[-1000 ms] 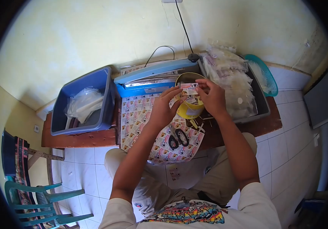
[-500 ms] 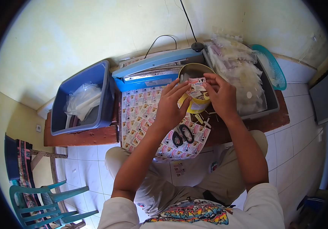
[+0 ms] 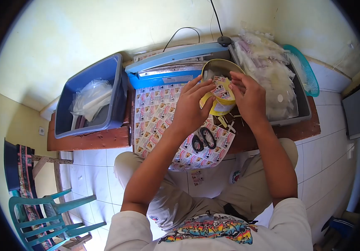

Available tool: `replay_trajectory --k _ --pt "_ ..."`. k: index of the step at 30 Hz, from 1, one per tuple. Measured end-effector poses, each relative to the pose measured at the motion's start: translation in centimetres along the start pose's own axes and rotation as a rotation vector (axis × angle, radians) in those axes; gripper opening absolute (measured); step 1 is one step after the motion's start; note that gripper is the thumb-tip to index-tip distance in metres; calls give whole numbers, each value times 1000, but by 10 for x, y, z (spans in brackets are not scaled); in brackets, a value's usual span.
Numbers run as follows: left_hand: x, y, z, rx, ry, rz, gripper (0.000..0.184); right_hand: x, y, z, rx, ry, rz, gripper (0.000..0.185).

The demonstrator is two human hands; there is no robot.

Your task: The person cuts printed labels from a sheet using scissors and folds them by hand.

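Observation:
A yellow tub [image 3: 221, 108] stands on the wooden bench, its round mouth facing me. Small printed paper labels [image 3: 222, 88] lie inside it, between my hands. At the tub's left side, my left hand [image 3: 193, 102] is open, fingers stretched out and apart, with nothing visible in them. My right hand [image 3: 250, 99] is over the tub's right rim, fingers curled toward the thumb. Whatever its fingertips pinch is too small or hidden to make out. Black-handled scissors [image 3: 204, 139] rest on a large sheet of printed labels [image 3: 157, 119] below my left hand.
A blue bag sealer [image 3: 167, 75] stands behind the sheet. To the left is a blue bin [image 3: 119, 90] holding clear plastic bags. On the right, a grey bin [image 3: 307, 113] is piled with filled bags, beside a teal basket [image 3: 311, 79]. Paper scraps [image 3: 226, 123] lie near the tub.
The printed label that both hands held over the tub is no longer between them; labels now show inside the tub. My left fingers have opened and the hands have drawn slightly apart.

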State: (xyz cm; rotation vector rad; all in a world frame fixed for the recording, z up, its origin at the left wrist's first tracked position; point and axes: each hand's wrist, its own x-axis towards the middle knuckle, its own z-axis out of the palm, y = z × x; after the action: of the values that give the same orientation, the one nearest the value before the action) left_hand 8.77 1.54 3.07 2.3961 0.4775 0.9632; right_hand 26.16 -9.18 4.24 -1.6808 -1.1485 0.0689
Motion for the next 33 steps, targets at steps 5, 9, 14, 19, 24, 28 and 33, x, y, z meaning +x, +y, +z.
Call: replay_trajectory --k 5,9,14,19,24,28,33 --pt "-2 0 -7 5 38 13 28 -2 -10 2 -60 15 -171 36" --pt "-7 0 -18 22 68 14 27 -9 -32 3 -96 9 -293 35" --pt "-19 1 -37 45 104 -29 27 -22 -52 13 64 -128 -287 32" --pt "-38 -1 -54 99 162 -58 26 -39 -57 30 105 -277 -242 34" --pt "-91 -7 -55 93 218 -193 24 -65 -49 50 34 -527 -86 39" --pt "-129 -17 -48 136 154 -302 26 -91 -34 65 -166 -627 -150 45" --pt "-159 -46 -42 261 107 -311 34 -111 -42 70 -405 -710 -94 50"
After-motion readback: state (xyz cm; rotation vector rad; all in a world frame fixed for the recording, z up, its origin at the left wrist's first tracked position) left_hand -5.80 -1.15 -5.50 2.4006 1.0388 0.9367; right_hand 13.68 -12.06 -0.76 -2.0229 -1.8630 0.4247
